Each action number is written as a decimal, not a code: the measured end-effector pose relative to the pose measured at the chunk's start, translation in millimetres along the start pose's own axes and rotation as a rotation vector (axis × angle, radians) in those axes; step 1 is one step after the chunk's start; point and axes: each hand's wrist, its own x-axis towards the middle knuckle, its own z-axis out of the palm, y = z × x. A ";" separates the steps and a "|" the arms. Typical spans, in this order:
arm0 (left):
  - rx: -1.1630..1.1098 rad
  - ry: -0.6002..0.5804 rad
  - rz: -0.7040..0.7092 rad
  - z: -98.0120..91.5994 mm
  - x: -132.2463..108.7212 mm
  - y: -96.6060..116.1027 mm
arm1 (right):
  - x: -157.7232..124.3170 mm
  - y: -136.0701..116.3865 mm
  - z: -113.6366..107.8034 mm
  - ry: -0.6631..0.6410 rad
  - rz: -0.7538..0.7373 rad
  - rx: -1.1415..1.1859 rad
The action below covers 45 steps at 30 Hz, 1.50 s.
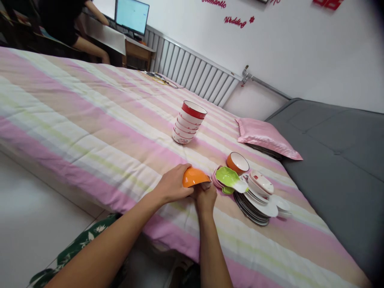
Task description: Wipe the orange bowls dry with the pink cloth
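Note:
My left hand point(175, 183) is closed around an orange bowl point(195, 176), which is tipped so that its glossy outside faces up. My right hand point(206, 197) is at the bowl's lower rim, its fingers curled and partly hidden beneath it. Something pale shows between those fingers and the bowl, too small to name. Right of my hands, green leaf-shaped dishes point(227, 176) rest on pink ones. A second orange bowl point(233, 163) sits just behind them. Beyond my hands stands a stack of red-and-white bowls point(189, 123).
Several stacked plates point(252, 212) with white dishes on top lie to the right on the striped bedspread point(120, 132). A pink pillow point(267, 136) leans near the grey headboard point(336, 160). Cables point(163, 79) lie at the far edge. Another person point(64, 24) sits by a desk with a monitor point(132, 17).

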 end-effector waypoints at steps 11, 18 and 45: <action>-0.044 0.074 -0.273 -3.5 5.2 -1.6 | -4.2 -1.1 8.4 0.054 0.003 -0.070; -0.086 0.088 -0.366 -7.6 6.8 0.1 | -1.2 9.0 3.3 0.163 -0.073 -0.019; -0.027 0.047 -0.189 -2.6 2.4 1.5 | -5.0 9.1 19.0 0.120 -0.604 -0.463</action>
